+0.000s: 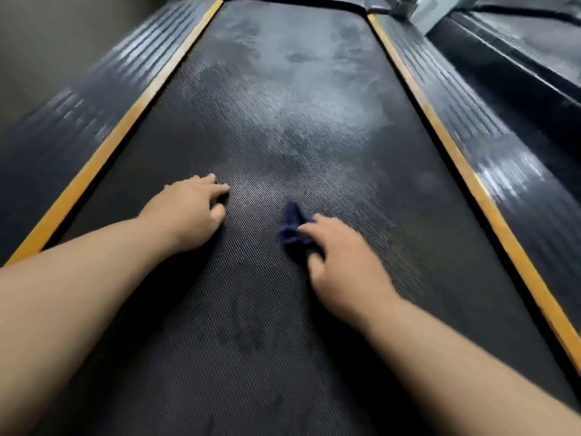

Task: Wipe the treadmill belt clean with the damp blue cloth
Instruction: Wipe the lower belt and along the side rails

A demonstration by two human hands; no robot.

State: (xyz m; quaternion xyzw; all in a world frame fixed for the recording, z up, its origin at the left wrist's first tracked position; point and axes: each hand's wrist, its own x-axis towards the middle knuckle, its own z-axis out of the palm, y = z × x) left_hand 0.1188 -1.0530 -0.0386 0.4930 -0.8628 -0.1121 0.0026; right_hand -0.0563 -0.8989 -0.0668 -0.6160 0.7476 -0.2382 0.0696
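Observation:
The black textured treadmill belt (283, 105) runs away from me, with pale dusty smears over its far half and a darker near half. My right hand (342, 265) presses a small bunched dark-blue cloth (294, 226) onto the belt near its middle; most of the cloth is under my fingers. My left hand (191, 212) rests flat on the belt to the left, fingers spread, holding nothing.
Orange strips (103, 155) border the belt on both sides, with ribbed black side rails (490, 146) beyond them. A black frame part (515, 70) and a pale object (430, 11) sit at the far right. Grey floor (47, 42) lies at the left.

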